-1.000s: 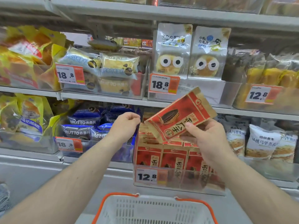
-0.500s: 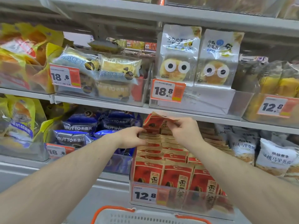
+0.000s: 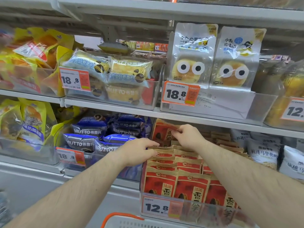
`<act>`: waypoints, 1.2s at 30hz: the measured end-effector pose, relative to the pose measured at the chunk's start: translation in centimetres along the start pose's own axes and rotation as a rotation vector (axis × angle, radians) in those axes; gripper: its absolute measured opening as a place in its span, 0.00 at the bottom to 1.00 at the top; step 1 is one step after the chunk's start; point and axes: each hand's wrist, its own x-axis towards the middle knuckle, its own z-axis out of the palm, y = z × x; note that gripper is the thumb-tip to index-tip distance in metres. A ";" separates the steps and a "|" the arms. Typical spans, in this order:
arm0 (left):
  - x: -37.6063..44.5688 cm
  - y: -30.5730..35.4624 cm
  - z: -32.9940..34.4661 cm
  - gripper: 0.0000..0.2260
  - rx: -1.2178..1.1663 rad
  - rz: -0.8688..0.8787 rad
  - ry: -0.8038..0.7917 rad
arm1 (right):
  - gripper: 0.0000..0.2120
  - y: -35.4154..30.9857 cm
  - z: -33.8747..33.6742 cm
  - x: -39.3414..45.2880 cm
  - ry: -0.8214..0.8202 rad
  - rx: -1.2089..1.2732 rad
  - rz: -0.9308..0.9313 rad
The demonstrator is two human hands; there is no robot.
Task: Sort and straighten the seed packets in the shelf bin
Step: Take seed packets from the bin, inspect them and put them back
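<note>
A clear shelf bin (image 3: 202, 213) on the lower shelf holds rows of red and tan seed packets (image 3: 191, 186), standing upright, with a 12.8 price tag on its front. At the back left of the bin, my right hand (image 3: 187, 137) pinches the top edge of one red seed packet (image 3: 162, 131), which stands upright behind the rows. My left hand (image 3: 139, 150) reaches in from the left; its straight fingers rest on the tops of the packets in the left rows.
Blue BRUTTO bread packs (image 3: 89, 132) fill the bin to the left. White snack bags (image 3: 263, 153) sit to the right. The shelf edge (image 3: 197, 116) above hangs close over the bin's back. An orange basket handle (image 3: 121, 217) shows at the bottom.
My right hand carried the red packet from in front of the shelf into the back left of the bin and stood it upright. My left hand moved right onto the packet tops.
</note>
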 end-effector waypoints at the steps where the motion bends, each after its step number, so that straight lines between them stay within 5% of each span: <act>1: 0.0 0.0 0.1 0.20 -0.016 0.003 0.004 | 0.12 0.0 -0.1 0.5 0.001 -0.024 0.014; 8: -0.1 0.0 0.4 0.18 -0.001 0.058 0.035 | 0.14 -0.1 1.3 2.4 -0.163 -0.307 0.109; 14: -0.2 0.3 0.2 0.13 0.055 0.084 0.100 | 0.07 -0.6 1.6 2.9 0.056 -0.333 0.040; 18: 0.3 0.4 0.5 0.11 0.102 0.113 0.135 | 0.01 -0.2 1.1 2.7 0.064 -0.355 -0.036; 25: 1.5 0.2 0.4 0.15 0.226 0.125 0.098 | 0.18 -0.7 1.5 2.4 -0.141 -0.387 -0.196; 36: 2.6 1.0 -0.5 0.12 0.295 0.142 0.063 | 0.16 -0.9 1.2 2.9 -0.397 -0.414 -0.108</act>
